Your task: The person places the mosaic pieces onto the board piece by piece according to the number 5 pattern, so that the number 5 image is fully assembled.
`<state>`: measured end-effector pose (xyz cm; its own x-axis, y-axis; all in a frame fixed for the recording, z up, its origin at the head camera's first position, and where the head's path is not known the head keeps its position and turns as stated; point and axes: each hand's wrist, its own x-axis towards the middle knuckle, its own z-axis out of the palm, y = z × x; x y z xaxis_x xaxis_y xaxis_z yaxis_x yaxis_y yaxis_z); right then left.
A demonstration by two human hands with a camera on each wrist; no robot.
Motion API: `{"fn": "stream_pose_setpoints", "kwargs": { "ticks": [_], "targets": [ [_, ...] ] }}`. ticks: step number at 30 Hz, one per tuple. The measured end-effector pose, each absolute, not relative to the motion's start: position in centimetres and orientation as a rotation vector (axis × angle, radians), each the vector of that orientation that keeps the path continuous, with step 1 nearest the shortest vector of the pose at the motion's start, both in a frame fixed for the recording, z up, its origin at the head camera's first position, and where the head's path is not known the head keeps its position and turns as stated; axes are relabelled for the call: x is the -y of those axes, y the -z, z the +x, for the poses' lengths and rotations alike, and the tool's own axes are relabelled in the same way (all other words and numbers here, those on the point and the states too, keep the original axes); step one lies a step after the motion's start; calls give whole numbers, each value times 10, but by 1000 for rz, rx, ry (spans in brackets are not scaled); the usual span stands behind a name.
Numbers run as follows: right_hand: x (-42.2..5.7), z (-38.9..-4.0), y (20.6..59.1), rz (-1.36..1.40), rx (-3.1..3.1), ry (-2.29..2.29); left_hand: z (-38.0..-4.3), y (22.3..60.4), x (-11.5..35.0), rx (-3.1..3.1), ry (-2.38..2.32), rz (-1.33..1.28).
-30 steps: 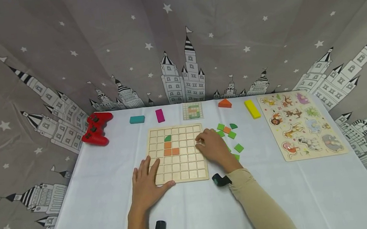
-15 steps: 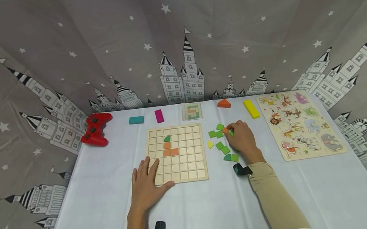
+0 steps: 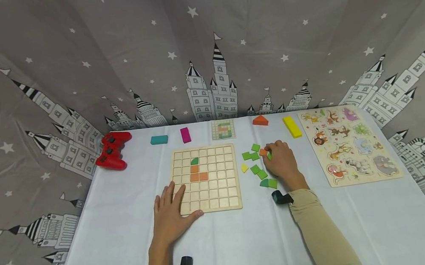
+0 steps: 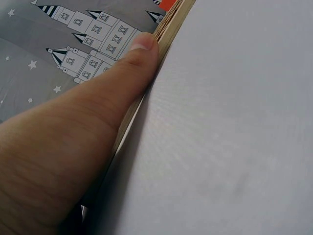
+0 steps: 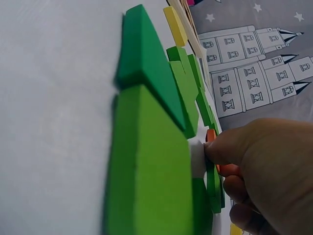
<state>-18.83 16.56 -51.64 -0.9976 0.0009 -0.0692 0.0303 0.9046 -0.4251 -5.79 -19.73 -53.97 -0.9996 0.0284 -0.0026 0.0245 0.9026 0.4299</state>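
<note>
A square wooden grid board lies mid-table, with three orange squares and a dark green quarter-round tile set in its cells. My left hand rests spread at its lower left corner, fingertips over the left side and the thumb against the front edge. To the board's right, my right hand pinches an orange square tile between thumb and finger. Beside it lie several light green squares, a yellow triangle tile and a dark green quarter-round. The right fingers partly cover one green square.
Along the back stand a red game controller, a teal block, a magenta block, a small pattern card, an orange triangular block and a yellow block. An animal puzzle board lies at the right.
My right hand has moved right from the board's right edge to the loose tiles and now grips the orange square there. The left hand stays in place on the board.
</note>
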Motion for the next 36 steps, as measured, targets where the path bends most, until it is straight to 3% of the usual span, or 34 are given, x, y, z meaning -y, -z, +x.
{"fn": "stream_pose_setpoints", "kwargs": {
  "ticks": [13,28,36],
  "targets": [
    [-161,-186,517,6,-3037,754,-58,542,197,-3048,-688,36],
    [-59,-162,510,-675,-2936,734,-59,542,197,-3045,-664,31],
    [-37,-160,511,-716,-2896,653,-59,541,198,-3046,-650,30]
  ]
}}
